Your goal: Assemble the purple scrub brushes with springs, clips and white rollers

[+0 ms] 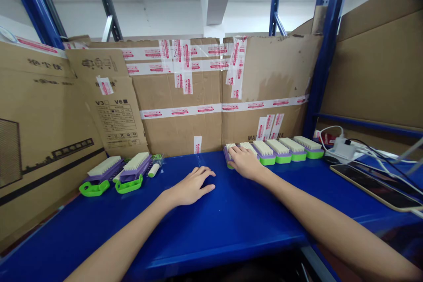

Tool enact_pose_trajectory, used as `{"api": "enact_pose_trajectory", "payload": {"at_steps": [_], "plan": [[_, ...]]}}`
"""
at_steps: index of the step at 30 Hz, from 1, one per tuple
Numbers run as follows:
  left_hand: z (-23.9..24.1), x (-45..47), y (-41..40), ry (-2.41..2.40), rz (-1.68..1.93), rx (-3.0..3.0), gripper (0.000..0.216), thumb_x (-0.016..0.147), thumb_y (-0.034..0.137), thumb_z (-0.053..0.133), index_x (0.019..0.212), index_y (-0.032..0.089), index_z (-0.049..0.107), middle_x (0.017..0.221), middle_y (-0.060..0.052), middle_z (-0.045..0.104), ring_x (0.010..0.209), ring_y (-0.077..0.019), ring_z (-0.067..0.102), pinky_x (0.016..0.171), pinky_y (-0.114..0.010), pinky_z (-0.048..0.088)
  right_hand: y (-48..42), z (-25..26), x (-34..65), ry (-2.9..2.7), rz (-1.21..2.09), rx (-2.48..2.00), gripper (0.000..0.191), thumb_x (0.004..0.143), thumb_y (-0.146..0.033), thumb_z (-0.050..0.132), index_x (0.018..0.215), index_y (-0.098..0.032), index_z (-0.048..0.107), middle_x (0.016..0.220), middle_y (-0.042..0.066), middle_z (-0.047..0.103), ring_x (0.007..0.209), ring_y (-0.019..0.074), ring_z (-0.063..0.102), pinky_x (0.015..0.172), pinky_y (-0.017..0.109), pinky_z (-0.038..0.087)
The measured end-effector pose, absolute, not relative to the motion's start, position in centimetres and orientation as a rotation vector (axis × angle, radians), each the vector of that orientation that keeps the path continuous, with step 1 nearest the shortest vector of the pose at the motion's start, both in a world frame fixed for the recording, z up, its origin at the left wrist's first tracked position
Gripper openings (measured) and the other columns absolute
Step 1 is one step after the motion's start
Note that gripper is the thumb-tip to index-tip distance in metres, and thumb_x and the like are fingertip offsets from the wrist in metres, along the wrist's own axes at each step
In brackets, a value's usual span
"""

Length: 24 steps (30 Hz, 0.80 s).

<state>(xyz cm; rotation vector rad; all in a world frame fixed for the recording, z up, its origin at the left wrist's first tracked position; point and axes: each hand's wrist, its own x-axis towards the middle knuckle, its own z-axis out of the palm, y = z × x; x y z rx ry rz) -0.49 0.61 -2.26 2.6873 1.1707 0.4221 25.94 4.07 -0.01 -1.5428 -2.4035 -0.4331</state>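
My right hand (245, 163) is at the left end of a row of scrub brushes, its fingers closed over the end brush (228, 155), which they partly hide. The brushes have white bristles facing up, purple bodies and green bases; another brush (265, 149) in the row shows to the right of my hand. My left hand (193, 186) rests palm down on the blue tabletop (211, 224), thumb apart from the fingers and nothing held. To its left lie two purple brushes (136, 165) with green handles swung out at their front ends.
A small white-and-green roller-like piece (153, 170) lies beside the left brushes. Taped cardboard sheets (178, 132) wall the back and sides. At the right are a phone (376, 185), a white charger (343, 149) and tangled cables. Blue rack posts (325, 61) rise behind.
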Motion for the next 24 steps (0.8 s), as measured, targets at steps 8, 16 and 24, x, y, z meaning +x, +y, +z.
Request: {"api": "enact_pose_trajectory", "payload": {"at_steps": [8, 16, 24], "plan": [[-2.44, -0.66, 0.80, 1.151, 0.446, 2.699, 0.046, 0.110, 0.058, 0.048, 0.143, 0.028, 0.060, 0.146, -0.010, 0.061, 0.135, -0.0315, 0.056, 0.121, -0.054, 0.042, 3.98, 0.39, 26.03, -2.411, -0.429, -1.576, 0.031, 0.105, -0.030, 0.060, 0.133, -0.018, 0.059, 0.139, 0.019, 0.066, 0.128, 0.0352, 0.062, 0.102, 0.046, 0.049], [-2.23, -0.54, 0.64, 1.169, 0.423, 2.691, 0.045, 0.110, 0.056, 0.048, 0.142, 0.026, 0.061, 0.146, -0.011, 0.061, 0.136, -0.0319, 0.056, 0.122, -0.055, 0.041, 3.97, 0.64, 26.30, -2.413, -0.414, -1.607, 0.032, 0.104, -0.028, 0.060, 0.134, -0.017, 0.058, 0.140, 0.020, 0.065, 0.129, 0.0371, 0.062, 0.101, 0.047, 0.050], [-2.29, -0.60, 0.72, 1.156, 0.438, 2.700, 0.047, 0.110, 0.057, 0.047, 0.142, 0.026, 0.061, 0.146, -0.011, 0.061, 0.135, -0.0313, 0.056, 0.121, -0.054, 0.042, 4.03, 0.84, 26.73, -2.421, -0.400, -1.628, 0.033, 0.104, -0.028, 0.063, 0.135, -0.019, 0.057, 0.141, 0.019, 0.065, 0.131, 0.0369, 0.062, 0.099, 0.045, 0.051]]}}
